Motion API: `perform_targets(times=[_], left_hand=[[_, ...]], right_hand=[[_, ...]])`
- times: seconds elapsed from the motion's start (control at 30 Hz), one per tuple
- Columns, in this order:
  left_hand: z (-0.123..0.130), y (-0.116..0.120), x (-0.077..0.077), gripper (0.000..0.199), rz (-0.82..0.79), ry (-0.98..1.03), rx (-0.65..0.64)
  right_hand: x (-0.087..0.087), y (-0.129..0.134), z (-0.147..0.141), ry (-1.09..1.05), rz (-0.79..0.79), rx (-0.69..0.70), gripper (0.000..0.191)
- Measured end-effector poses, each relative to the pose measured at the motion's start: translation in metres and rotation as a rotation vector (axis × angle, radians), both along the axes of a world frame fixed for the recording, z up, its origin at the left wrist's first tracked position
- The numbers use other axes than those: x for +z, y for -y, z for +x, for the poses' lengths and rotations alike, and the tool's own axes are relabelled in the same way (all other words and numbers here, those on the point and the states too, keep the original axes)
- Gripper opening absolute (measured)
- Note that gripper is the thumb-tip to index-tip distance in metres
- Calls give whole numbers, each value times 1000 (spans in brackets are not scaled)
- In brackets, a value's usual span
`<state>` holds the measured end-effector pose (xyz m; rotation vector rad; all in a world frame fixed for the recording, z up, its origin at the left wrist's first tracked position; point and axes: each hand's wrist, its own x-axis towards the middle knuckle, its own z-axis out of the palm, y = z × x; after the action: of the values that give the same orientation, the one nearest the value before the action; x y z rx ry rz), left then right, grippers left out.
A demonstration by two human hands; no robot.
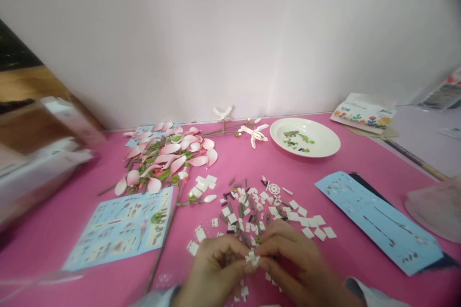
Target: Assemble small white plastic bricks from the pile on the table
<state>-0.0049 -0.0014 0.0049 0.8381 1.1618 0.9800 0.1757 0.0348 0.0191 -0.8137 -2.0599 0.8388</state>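
Note:
Both hands meet low in the middle of the head view. My left hand [219,268] pinches the left side of a small white piece made of building bricks [252,259]. From the other side, my right hand [290,261] grips the same piece between thumb and fingers. Just beyond the fingertips lies a loose spread of small white, grey-brown and black building bricks [248,204]. Square white tiles [319,233] are scattered at its right. A few white plates [196,240] rest near my left hand.
Pink petals and brown stems [169,151] are heaped at the back left. Blue instruction sheets lie left [120,225] and right [378,220]. A white plate [329,146] holds green pieces. White flowers on a branch [223,130] lie by the wall. A long stem [162,244] runs left of my hands.

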Motion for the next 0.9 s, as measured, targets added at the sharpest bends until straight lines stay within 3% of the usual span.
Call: perform_targets(times=[0.23,0.57,0.9], left_hand=[[0,-3,3,39,15,16,10],[-1,4,-15,29,36,84,-25],[-4,4,-16,29,62,48,-39]], right_hand=[[0,2,0,-19,33,-19,10],[-4,1,0,-46,55,-1,10],[3,2,0,-52,50,13,9]])
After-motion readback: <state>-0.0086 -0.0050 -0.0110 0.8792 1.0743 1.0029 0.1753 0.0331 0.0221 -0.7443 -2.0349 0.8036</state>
